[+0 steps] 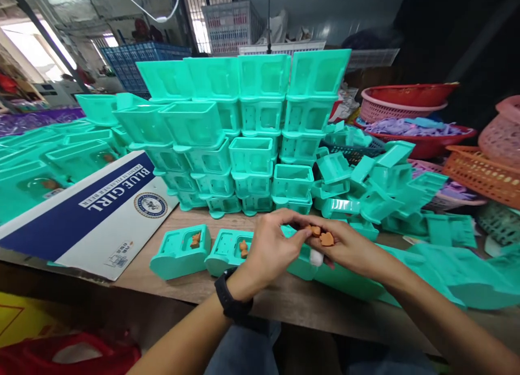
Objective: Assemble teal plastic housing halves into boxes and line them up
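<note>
Small orange-brown figure pieces (326,239) lie in my right hand (345,245), whose fingers curl around them. Against those pieces, the thumb of my left hand (274,247) presses at one, with its other fingers bent and partly hidden. Something white (316,257), perhaps a finger wrap, shows below the right hand. Beneath both hands is a turquoise plastic housing (300,266), mostly covered. To the left, two similar turquoise housings lie on the table; the far one (179,258) and the nearer one (223,256) each carry an orange figure (244,249) in a recess.
Stacked turquoise boxes (252,158) form a wall behind the hands. A white-and-blue carton (122,218) stands at left. Loose turquoise parts (382,185) pile up at right, beside red basins (414,93) and an orange basket (483,174). More housings (430,272) line the table's front right.
</note>
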